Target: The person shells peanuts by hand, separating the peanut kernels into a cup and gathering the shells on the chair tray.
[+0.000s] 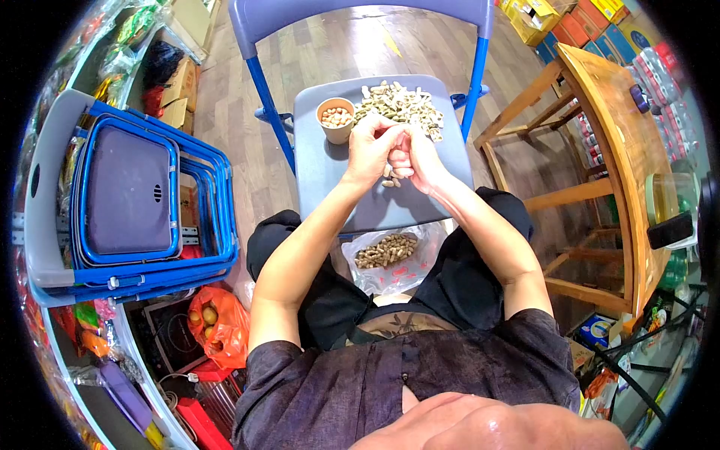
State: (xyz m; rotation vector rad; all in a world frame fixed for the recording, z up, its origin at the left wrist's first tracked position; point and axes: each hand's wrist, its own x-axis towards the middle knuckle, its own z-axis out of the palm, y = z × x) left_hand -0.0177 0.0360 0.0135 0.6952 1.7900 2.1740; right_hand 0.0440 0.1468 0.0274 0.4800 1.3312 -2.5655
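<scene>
My left hand [367, 154] and my right hand [417, 160] meet over the grey-blue chair seat [319, 195], fingers closed and pressed together. Whatever sits between the fingertips is hidden. Just under the curled fingers of my right hand show a few unshelled peanuts [391, 178]; I cannot tell whether they are held or lie on the seat. A paper cup [337, 133] of shelled peanuts [337, 117] stands beside my left hand. Behind both hands spreads a pile of peanut shells [405, 106].
Between my knees, a plastic bag [405, 279] contains unshelled peanuts [385, 251]. Folded blue chairs [131, 191] lean at left, near a red bag [217, 322] with round produce. On the right stands a wooden table [619, 150] with a phone [670, 230] near its edge.
</scene>
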